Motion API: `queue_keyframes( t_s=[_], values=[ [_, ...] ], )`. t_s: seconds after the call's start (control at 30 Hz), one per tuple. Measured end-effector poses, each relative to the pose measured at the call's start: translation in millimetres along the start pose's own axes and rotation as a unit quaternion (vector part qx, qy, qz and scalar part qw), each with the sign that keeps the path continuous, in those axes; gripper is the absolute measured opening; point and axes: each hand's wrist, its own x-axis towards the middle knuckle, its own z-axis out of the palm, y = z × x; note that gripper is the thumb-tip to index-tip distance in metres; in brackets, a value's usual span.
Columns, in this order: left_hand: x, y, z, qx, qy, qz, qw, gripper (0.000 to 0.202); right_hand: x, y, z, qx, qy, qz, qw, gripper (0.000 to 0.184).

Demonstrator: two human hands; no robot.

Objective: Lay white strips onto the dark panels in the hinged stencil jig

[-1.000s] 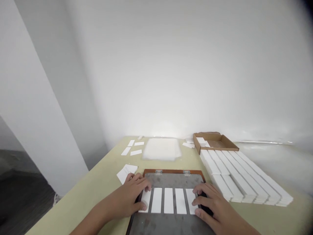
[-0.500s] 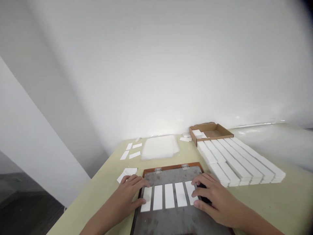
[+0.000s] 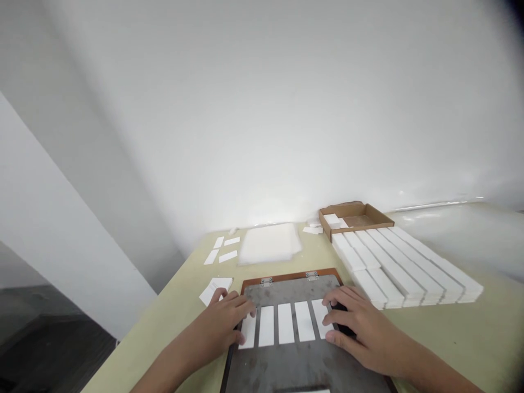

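A dark grey metal plate (image 3: pixel 286 363) with an orange-brown hinged edge (image 3: pixel 290 277) lies on the table in front of me. Several white rectangular strips (image 3: pixel 282 324) lie side by side on it. My left hand (image 3: pixel 221 319) rests over the leftmost strip (image 3: pixel 248 332), fingertips covering its upper part. My right hand (image 3: pixel 354 322) lies against the rightmost strip (image 3: pixel 321 317), its fingers on the strip's right side. A black object (image 3: pixel 344 327) is mostly hidden beneath the right hand.
Long white bars (image 3: pixel 403 267) lie stacked in rows at the right, behind them a cardboard tray (image 3: pixel 356 215) holding white pieces. A white sheet pile (image 3: pixel 270 243) and loose white cards (image 3: pixel 215 290) lie on the pale green table (image 3: pixel 176 333).
The view has tilted slightly as my head moved. My left hand has shifted slightly right over the leftmost strip. The strips stay in place.
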Motion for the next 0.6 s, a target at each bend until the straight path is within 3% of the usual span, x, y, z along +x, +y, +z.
queue_keyframes(
  t_s=[0.23, 0.47, 0.57, 0.6],
  values=[
    [6.4, 4.7, -0.3, 0.02, -0.007, 0.008, 1.0, 0.029, 0.0, -1.5, 0.1, 0.0, -0.009, 0.005, 1.0, 0.026],
    [-3.2, 20.8, -15.2, -0.006, 0.002, 0.021, 1.0, 0.021, 0.5, 2.0, -0.2, 0.005, -0.011, 0.004, 1.0, 0.026],
    [-13.2, 38.5, 5.6, -0.034, -0.01, 0.089, 0.995, 0.036, 0.8, -2.9, -5.0, -0.007, 0.0, 0.0, 1.0, 0.023],
    [-16.4, 43.7, 18.9, -0.054, -0.017, 0.165, 0.985, 0.038, 0.8, -6.6, -5.5, -0.014, 0.004, -0.008, 1.0, 0.023]
  ],
)
